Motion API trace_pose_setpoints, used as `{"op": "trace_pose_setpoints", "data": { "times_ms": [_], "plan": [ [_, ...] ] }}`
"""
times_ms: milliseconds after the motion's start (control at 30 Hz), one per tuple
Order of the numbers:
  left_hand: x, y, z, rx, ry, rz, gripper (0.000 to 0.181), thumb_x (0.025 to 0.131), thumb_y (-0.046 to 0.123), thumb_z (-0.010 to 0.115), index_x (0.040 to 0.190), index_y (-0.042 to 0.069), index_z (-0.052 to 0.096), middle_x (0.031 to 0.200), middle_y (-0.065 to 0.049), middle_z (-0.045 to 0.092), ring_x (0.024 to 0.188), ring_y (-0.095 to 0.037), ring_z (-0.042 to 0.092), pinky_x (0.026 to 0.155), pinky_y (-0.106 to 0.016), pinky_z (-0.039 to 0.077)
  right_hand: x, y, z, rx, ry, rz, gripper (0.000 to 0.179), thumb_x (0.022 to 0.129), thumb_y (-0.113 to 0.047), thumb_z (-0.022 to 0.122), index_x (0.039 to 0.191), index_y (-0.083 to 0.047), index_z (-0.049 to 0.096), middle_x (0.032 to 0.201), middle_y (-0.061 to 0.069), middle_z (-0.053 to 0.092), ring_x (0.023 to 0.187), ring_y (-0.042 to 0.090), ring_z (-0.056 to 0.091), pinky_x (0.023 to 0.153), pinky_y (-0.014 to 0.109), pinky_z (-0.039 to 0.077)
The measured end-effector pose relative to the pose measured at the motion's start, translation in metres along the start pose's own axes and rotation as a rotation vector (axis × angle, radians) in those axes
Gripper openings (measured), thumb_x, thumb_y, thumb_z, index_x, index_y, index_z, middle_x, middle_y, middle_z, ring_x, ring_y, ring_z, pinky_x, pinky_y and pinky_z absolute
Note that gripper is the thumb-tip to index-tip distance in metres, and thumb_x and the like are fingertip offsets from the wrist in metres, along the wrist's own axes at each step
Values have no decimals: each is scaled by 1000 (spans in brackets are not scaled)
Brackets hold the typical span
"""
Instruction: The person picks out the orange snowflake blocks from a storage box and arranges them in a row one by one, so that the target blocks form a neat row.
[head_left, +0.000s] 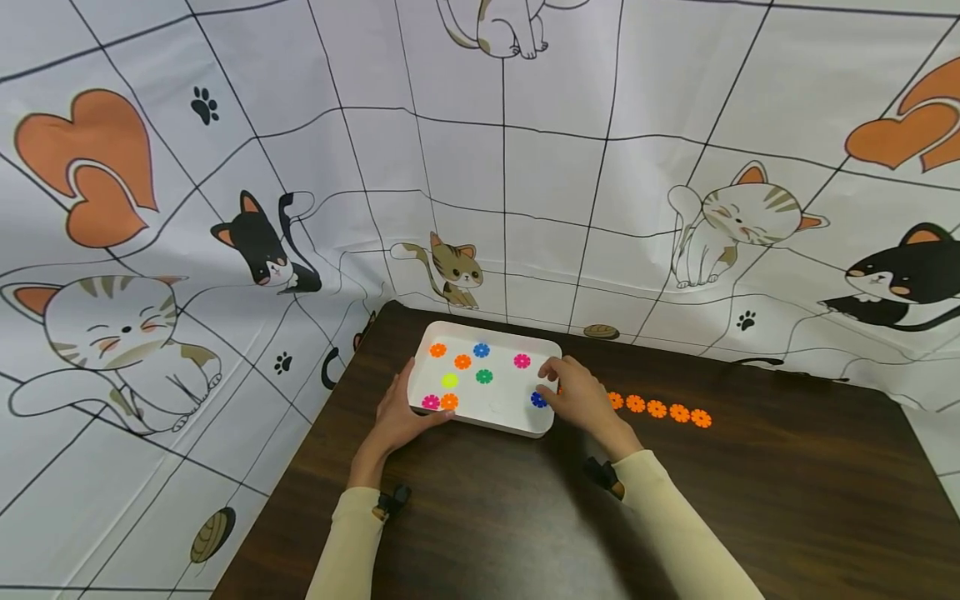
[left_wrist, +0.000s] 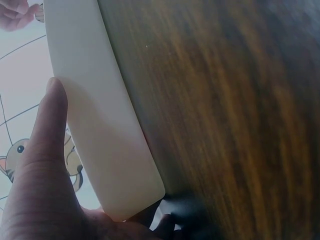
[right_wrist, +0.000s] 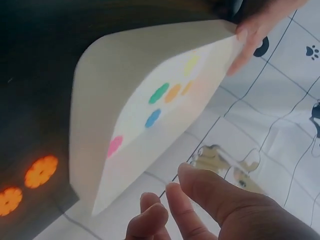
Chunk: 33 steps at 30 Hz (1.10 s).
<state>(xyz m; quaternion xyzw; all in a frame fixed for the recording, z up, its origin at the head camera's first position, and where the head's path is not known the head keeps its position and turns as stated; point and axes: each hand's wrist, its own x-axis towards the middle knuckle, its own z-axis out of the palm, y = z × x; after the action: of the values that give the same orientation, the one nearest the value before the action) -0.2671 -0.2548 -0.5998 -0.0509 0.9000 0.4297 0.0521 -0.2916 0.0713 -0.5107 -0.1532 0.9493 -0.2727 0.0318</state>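
Note:
A shallow white tray (head_left: 498, 408) lies on the dark table, with flower-shaped discs scattered inside it. My left hand (head_left: 397, 417) grips its left end, the thumb (left_wrist: 52, 110) laid along the front wall. Over the tray's right end hovers my right hand (head_left: 581, 400), fingers loosely bent. Nothing shows between its thumb and fingers (right_wrist: 182, 207) in the right wrist view. A dark blue disc (head_left: 539, 399) is beneath those fingertips, and a pink disc (head_left: 522, 361) lies just beyond. Orange (head_left: 462, 362), green (head_left: 484, 377), blue (head_left: 482, 350) and yellow (head_left: 449, 381) discs sit further left.
To the right of the tray, a row of orange flower discs (head_left: 657, 409) lies on the brown wooden table (head_left: 480, 517); my right hand partly hides its left end. A white cloth printed with cats (head_left: 555, 167) hangs behind and along the left side.

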Motion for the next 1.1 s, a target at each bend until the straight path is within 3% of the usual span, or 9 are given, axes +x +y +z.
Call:
{"op": "trace_pose_setpoints", "data": {
  "times_ms": [267, 767, 1100],
  "plan": [
    [0, 0, -1, -4, 8, -13, 125, 73, 60, 85, 164, 33, 3, 173, -9, 14, 162, -38, 3, 124, -71, 3, 9, -16, 16, -5, -24, -72, 24, 93, -21, 74, 113, -9, 69, 110, 12, 69, 86, 24, 65, 64, 34, 54],
    [2, -1, -1, 20, -2, -47, 126, 71, 63, 84, 164, 34, 3, 173, -10, 13, 161, -37, 6, 126, -70, 6, 20, -33, 48, 9, -76, -106, 23, 92, -19, 75, 113, -10, 70, 109, 10, 71, 88, 23, 65, 75, 39, 56],
    [2, 1, -1, 15, 0, -50, 125, 71, 63, 84, 164, 35, 5, 173, -10, 15, 161, -38, 6, 126, -70, 7, 28, -43, 65, 45, -115, -187, 22, 92, -15, 74, 112, -7, 69, 106, 12, 70, 95, 26, 68, 86, 44, 59]
  ]
}}
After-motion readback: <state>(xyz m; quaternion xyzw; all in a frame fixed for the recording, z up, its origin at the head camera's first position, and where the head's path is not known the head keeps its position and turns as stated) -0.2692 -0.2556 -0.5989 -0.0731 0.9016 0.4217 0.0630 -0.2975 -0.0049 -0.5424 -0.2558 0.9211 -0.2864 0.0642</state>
